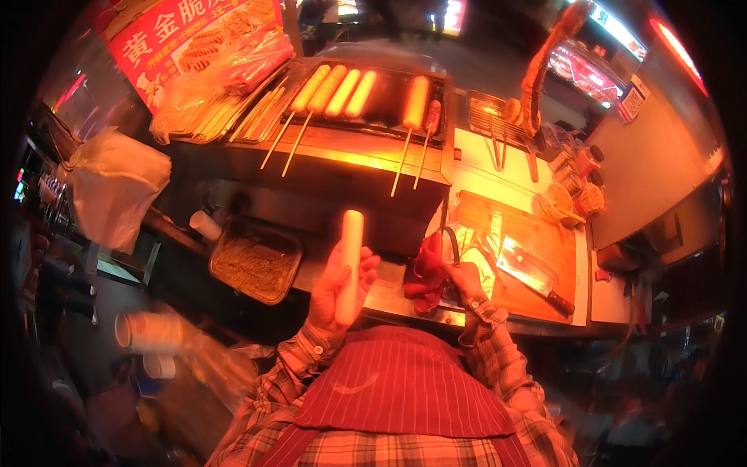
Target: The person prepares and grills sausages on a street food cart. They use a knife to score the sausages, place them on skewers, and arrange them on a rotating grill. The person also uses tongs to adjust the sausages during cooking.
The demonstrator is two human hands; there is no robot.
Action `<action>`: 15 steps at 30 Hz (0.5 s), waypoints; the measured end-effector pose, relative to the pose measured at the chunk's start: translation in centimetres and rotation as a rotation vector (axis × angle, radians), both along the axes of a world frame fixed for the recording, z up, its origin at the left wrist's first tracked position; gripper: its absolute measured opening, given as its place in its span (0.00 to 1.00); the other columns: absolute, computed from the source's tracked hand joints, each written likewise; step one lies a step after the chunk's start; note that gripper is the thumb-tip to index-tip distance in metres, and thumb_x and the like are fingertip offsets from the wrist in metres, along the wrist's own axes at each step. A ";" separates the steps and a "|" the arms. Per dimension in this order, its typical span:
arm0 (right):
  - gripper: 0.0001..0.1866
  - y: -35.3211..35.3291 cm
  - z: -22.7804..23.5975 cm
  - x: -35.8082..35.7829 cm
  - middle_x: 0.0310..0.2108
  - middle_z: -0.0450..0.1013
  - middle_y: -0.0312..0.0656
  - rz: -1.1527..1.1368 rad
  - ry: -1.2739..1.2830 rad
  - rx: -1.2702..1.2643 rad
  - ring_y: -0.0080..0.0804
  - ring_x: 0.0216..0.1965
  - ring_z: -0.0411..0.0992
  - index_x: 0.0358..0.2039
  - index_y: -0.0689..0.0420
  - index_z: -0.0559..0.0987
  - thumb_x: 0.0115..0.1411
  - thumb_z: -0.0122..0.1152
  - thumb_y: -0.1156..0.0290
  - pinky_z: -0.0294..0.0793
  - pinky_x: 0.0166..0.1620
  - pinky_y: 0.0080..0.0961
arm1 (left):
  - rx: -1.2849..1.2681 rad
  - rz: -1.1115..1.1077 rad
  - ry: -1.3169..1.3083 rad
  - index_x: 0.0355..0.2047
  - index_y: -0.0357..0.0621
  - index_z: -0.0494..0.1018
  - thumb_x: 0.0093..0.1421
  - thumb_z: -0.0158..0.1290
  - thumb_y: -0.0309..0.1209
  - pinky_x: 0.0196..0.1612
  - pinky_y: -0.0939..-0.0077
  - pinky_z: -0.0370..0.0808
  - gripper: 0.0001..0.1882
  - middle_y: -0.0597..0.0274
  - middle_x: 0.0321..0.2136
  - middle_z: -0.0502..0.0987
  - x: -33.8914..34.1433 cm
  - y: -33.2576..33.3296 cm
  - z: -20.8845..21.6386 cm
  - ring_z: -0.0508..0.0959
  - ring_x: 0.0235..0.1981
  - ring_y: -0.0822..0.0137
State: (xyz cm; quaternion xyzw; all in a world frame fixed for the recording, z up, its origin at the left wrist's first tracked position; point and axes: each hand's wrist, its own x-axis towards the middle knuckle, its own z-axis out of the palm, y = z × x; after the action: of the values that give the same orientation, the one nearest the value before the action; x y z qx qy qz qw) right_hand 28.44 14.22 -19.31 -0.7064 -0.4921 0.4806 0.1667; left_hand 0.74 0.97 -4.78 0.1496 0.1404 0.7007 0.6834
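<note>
Upright in my left hand (334, 288), fingers wrapped round its lower half, is a smooth pale sausage (352, 237) with no stick showing. My right hand (467, 282) is closed beside a crumpled red cloth (425, 276). A dark curved handle (452, 243) rises just beyond those fingers; what they grip is not clear. Ahead of me, the black griddle (381, 136) carries several pale yellow sausages (339, 92), some on sticks, and one thin reddish sausage (433, 115) on a stick.
A wide cleaver (529, 268) and clear plastic wrap (482, 249) lie on the wooden cutting board (475, 208) at right. Tongs (498, 152) and jars (566, 167) stand behind. At left are a tray of brown crumbs (257, 261), wooden sticks (261, 113) and a hanging plastic bag (117, 187).
</note>
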 end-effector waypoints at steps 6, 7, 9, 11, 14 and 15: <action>0.13 -5.4 7.7 0.7 0.19 0.72 0.41 0.035 -0.137 0.497 0.30 0.21 0.71 0.36 0.64 0.78 0.56 0.65 0.67 0.69 0.26 0.27 | 0.008 -0.024 0.129 0.70 0.42 0.41 0.62 0.49 0.28 0.69 0.66 0.53 0.40 0.53 0.69 0.49 0.5 -0.3 1.3 0.47 0.71 0.56; 0.13 -6.1 9.4 0.8 0.19 0.73 0.43 0.055 -0.251 0.607 0.32 0.23 0.73 0.37 0.64 0.78 0.57 0.64 0.67 0.71 0.29 0.29 | 0.007 -0.013 0.144 0.70 0.42 0.41 0.62 0.49 0.28 0.70 0.66 0.51 0.40 0.54 0.69 0.49 0.6 -0.2 1.2 0.47 0.71 0.57; 0.11 -7.1 11.8 0.7 0.21 0.73 0.43 0.081 -0.031 0.619 0.32 0.24 0.72 0.39 0.64 0.77 0.61 0.59 0.69 0.71 0.30 0.28 | 0.017 -0.041 0.150 0.70 0.42 0.41 0.62 0.50 0.29 0.71 0.65 0.48 0.41 0.55 0.70 0.48 0.6 -0.3 1.7 0.47 0.71 0.58; 0.09 -8.5 15.3 -0.3 0.23 0.73 0.42 0.150 0.148 0.634 0.30 0.26 0.71 0.41 0.65 0.76 0.64 0.55 0.72 0.70 0.32 0.26 | 0.013 -0.081 0.175 0.70 0.42 0.40 0.61 0.51 0.30 0.71 0.65 0.45 0.43 0.56 0.70 0.47 1.0 -0.4 2.6 0.46 0.72 0.59; 0.09 -9.4 21.6 -5.4 0.25 0.73 0.36 0.181 0.589 0.444 0.26 0.27 0.71 0.41 0.62 0.75 0.68 0.49 0.72 0.71 0.33 0.21 | 0.029 -0.165 0.220 0.71 0.42 0.39 0.59 0.53 0.33 0.71 0.66 0.43 0.45 0.56 0.70 0.46 2.0 -0.7 4.6 0.46 0.72 0.61; 0.08 -9.1 22.4 -6.4 0.24 0.72 0.37 0.241 0.556 0.476 0.27 0.26 0.70 0.39 0.61 0.75 0.69 0.49 0.72 0.70 0.31 0.22 | 0.036 -0.201 0.242 0.71 0.42 0.39 0.58 0.54 0.33 0.71 0.66 0.43 0.47 0.56 0.70 0.46 2.2 -0.8 5.6 0.46 0.72 0.61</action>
State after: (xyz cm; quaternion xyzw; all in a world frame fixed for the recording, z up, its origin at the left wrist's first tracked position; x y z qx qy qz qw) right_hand 22.05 5.13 3.05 -0.4279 -0.6055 0.5422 0.3952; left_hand 2.91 0.12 0.81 0.2587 0.1933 0.6079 0.7254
